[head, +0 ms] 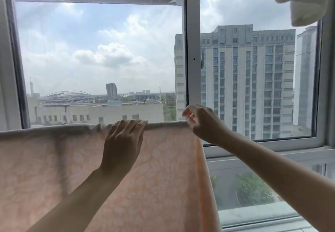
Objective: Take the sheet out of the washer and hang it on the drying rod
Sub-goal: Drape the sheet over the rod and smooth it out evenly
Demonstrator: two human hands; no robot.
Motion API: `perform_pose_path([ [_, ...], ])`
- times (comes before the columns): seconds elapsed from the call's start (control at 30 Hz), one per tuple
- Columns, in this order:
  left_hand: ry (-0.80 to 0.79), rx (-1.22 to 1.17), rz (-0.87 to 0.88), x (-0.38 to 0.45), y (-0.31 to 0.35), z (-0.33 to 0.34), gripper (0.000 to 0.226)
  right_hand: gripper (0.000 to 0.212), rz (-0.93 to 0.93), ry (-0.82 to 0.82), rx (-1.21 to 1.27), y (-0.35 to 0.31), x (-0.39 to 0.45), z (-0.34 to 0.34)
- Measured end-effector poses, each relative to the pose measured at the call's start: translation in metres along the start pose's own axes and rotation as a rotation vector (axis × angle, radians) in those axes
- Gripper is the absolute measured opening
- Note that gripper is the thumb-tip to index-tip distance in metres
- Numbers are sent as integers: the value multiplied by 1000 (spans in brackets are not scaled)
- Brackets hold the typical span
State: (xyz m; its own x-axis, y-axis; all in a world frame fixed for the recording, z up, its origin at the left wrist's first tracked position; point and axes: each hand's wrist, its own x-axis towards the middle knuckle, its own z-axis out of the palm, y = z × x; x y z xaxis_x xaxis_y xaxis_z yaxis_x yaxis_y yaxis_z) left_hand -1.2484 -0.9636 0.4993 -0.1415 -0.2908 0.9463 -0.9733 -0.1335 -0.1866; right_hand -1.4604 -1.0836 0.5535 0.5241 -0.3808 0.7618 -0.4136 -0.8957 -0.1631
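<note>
Background: window, city buildings beyond.
Sheet: pink, draped over hidden rod.
Left hand: fingers flat on fold.
Right hand: fingers loosely curled, empty.

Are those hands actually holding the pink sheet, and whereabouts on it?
The left hand lies with straight fingers over the sheet's top fold, pressing without a grip. The right hand is loosely curled by the sheet's top right corner; whether it pinches it cannot be told.

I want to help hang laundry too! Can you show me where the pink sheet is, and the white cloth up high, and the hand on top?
pink sheet (54, 168), head view, on its hanging front.
white cloth (304, 1), head view, on its bunched middle.
left hand (123, 141), head view, on its back.
</note>
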Motion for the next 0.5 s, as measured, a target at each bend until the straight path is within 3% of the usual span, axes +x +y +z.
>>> perform_pose_path([
  [0.13,-13,-50,8,5,9,1,22,16,-82,-85,2,-10,5,11],
  [0.37,-66,-135,101,12,25,5,32,15,23,79,-9,0,6,11],
  [0.5,-56,-60,48,2,1,4,31,14,60,130,24,9,-1,9],
])
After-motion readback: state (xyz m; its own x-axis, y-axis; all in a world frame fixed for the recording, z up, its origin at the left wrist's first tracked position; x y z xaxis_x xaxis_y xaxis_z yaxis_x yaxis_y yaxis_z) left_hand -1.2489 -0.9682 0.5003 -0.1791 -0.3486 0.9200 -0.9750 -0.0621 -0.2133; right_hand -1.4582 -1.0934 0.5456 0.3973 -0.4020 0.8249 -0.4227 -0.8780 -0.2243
